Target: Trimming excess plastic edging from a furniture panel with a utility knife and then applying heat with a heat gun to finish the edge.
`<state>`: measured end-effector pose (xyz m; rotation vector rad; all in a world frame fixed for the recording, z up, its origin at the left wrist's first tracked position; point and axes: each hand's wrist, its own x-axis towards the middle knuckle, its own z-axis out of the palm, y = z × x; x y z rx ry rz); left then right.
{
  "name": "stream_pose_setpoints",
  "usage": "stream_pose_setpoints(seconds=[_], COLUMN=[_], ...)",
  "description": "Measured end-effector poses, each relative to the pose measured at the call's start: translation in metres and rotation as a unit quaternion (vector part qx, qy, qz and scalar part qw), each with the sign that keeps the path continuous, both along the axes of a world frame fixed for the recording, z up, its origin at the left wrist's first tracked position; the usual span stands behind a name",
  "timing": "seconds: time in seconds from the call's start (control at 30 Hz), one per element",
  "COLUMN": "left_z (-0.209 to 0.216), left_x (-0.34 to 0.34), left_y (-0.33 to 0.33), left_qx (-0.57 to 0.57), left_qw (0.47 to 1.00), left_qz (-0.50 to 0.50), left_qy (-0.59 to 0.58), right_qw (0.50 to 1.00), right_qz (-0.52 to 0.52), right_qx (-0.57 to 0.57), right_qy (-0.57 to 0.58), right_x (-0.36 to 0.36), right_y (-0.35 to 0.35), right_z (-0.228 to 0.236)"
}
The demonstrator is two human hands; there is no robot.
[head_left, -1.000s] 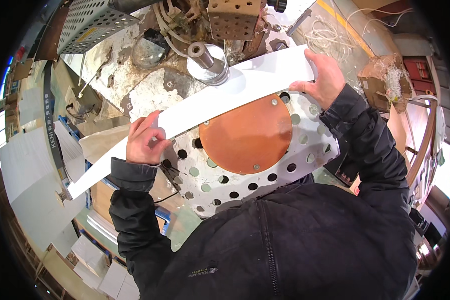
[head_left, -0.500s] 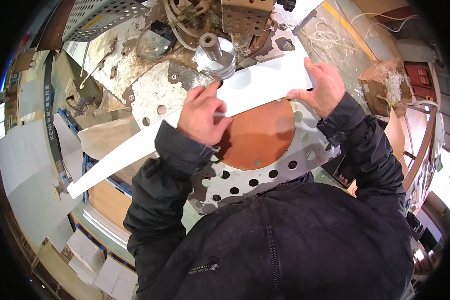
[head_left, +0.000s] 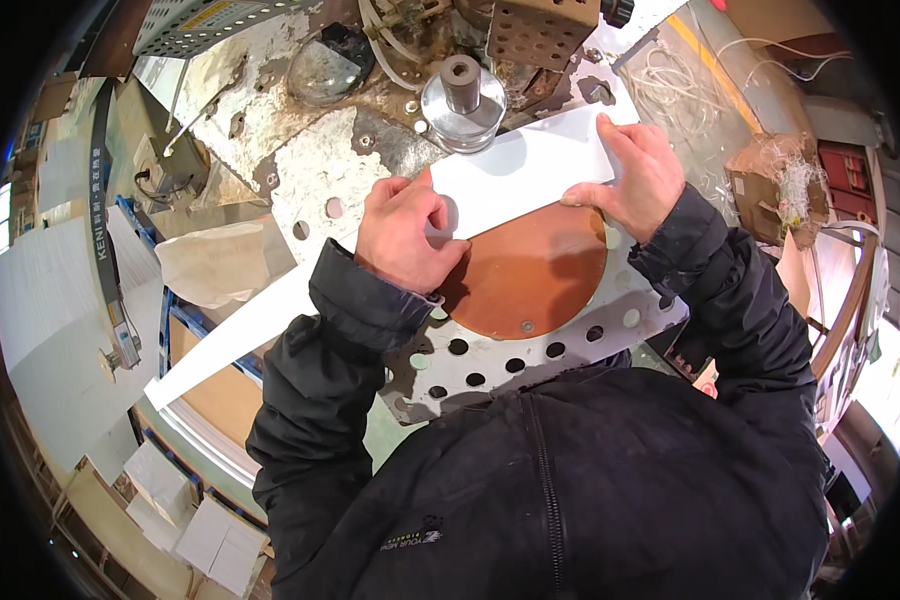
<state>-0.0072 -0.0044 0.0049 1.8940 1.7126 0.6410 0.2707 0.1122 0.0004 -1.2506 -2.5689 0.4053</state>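
A long white board (head_left: 520,165), tapering toward its far-left tip, lies slantwise across the machine table. Its back edge runs against or close beside the metal roller (head_left: 463,110). My left hand (head_left: 405,235) is closed on the board left of the roller, fingers curled and thumb low near its front edge. Near the board's right end, my right hand (head_left: 638,185) grips it with the thumb on the front edge and the fingers at the far edge. Beneath the board sits a round orange-brown disc (head_left: 530,270), its back part hidden.
The white metal table (head_left: 485,365) has rows of round holes and worn paint. Behind the roller are hoses (head_left: 390,45) and a perforated metal box (head_left: 540,35). A cardboard box (head_left: 775,180) stands on the floor at right. White panels (head_left: 60,310) are stacked at left.
The view has shifted slightly, so the machine appears farther right. Relative to the roller and disc, the board's right end and both hands have moved left. Both hands keep their hold.
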Motion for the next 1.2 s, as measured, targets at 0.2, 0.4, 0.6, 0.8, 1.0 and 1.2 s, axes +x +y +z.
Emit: stream_pose_setpoints(seconds=[0.2, 0.4, 0.6, 0.8, 1.0, 1.2], left_z=[0.010, 0.011, 0.011, 0.008, -0.002, -0.009], left_x=[0.005, -0.008, -0.016, -0.026, -0.040, -0.108], left_y=[-0.005, -0.016, -0.026, -0.047, -0.073, -0.157], left_qx=[0.009, 0.015, 0.017, -0.026, 0.010, -0.011], left_qw=[0.996, 0.994, 0.996, 0.995, 0.993, 0.972], left_qz=[0.038, 0.024, 0.041, 0.058, 0.068, 0.116], left_qy=[0.083, 0.110, 0.074, 0.080, 0.096, 0.204], right_qw=[1.000, 0.999, 1.000, 0.999, 0.996, 0.994], right_qz=[0.005, 0.008, 0.020, 0.041, 0.076, 0.108], right_qx=[-0.011, -0.028, -0.015, -0.002, -0.045, -0.020], right_qy=[0.009, 0.024, 0.019, -0.002, -0.005, 0.026], right_x=[-0.009, -0.023, -0.033, -0.043, -0.055, -0.059], right_y=[-0.002, -0.008, -0.013, -0.021, -0.023, -0.025], right_z=[0.001, 0.003, 0.001, -0.002, -0.001, -0.006])
